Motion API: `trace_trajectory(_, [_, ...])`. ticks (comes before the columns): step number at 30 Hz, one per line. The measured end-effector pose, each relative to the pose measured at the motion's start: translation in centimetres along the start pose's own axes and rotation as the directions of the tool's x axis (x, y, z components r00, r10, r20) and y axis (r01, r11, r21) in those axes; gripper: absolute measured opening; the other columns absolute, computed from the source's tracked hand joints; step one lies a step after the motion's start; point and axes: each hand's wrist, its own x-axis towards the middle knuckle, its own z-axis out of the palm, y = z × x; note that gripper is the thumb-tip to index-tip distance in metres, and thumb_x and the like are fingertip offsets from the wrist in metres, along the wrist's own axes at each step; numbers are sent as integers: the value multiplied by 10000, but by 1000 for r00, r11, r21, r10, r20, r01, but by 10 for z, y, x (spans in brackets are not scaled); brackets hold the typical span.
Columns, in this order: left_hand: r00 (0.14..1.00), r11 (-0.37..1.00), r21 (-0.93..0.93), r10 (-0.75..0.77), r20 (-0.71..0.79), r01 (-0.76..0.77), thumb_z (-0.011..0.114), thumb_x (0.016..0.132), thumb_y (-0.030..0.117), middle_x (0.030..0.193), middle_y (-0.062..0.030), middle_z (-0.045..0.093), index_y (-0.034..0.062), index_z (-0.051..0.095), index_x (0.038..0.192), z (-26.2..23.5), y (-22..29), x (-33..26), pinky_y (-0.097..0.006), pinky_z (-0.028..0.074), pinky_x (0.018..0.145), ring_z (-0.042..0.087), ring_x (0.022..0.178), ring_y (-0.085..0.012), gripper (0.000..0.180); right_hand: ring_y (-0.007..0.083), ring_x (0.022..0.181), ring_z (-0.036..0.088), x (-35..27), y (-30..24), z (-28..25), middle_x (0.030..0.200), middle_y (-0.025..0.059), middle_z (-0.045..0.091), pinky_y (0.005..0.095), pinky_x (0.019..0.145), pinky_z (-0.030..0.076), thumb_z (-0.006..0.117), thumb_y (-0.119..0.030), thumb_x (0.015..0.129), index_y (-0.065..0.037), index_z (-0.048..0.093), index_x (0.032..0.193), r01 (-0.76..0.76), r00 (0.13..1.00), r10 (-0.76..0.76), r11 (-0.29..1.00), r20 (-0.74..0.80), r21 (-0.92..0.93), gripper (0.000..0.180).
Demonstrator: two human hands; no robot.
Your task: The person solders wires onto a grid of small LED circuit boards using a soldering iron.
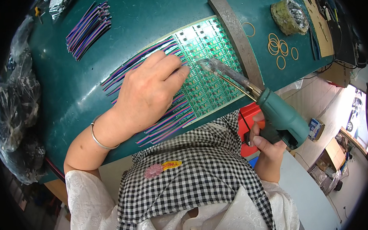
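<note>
My left hand (150, 89) reaches over a panel of small green circuit boards (211, 87), its fingers pinched together at the panel's left part. A thin multicoloured wire is at the fingertips, mostly hidden by them. Rows of pink, blue and black wires (139, 55) run out leftward from the boards, above and below this hand. My right hand (270, 146) is wrapped round the handle of a green soldering gun (283, 115). The gun's metal barrel points left, and its tip is over the panel, close to my left fingertips. Whether the tip touches a board, I cannot tell.
A heavy grey metal bar (238, 42) lies across the panel's right side. Beyond it are several rubber bands (273, 45) and a crusted round pot (288, 16). A bundle of wires (90, 29) lies at the far left; clear plastic bags (17, 104) line the left table edge.
</note>
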Motion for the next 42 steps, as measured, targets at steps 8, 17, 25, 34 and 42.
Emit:
trace_trajectory(8, [999,999,24,30,-18,-29,634,698,20,890,-60,586,7,689,948,3,-4,0,-338,531,614,585,796,-226,257,173,565,551,-2,9,-1,888,138,556,286,492,483,723,3,696,105,494,1194,21,997,-21,1000,68,-9,557])
trace_trajectory(17, [1000,999,-36,-9,-24,8,677,697,-54,885,-96,638,-3,714,958,1,-1,1,-359,513,637,609,749,-261,268,172,556,549,-1,11,-7,918,143,576,285,475,485,744,-15,680,101,497,1252,33,996,-30,999,89,-31,633])
trace_trajectory(25, [999,998,49,40,-15,-39,639,723,52,880,-50,577,-1,684,943,3,-2,0,-318,530,561,586,787,-205,230,171,542,544,-8,7,-7,1027,163,600,284,462,474,766,-31,697,126,500,1215,54,998,-52,998,43,-40,604])
trace_trajectory(34, [997,995,70,68,-34,-66,633,724,56,839,-41,546,-2,682,933,5,-3,-1,-303,512,508,562,744,-182,222,168,537,537,-7,5,-4,871,128,563,284,478,453,756,-22,720,113,507,1193,-1,995,6,999,100,-50,550])
trace_trajectory(42, [997,995,75,69,-44,-65,635,719,56,822,-35,533,2,679,920,6,-2,0,-300,504,494,558,735,-176,213,174,510,535,-9,9,-2,695,88,514,282,486,463,746,-25,715,95,503,1173,-28,998,31,998,51,-59,532])
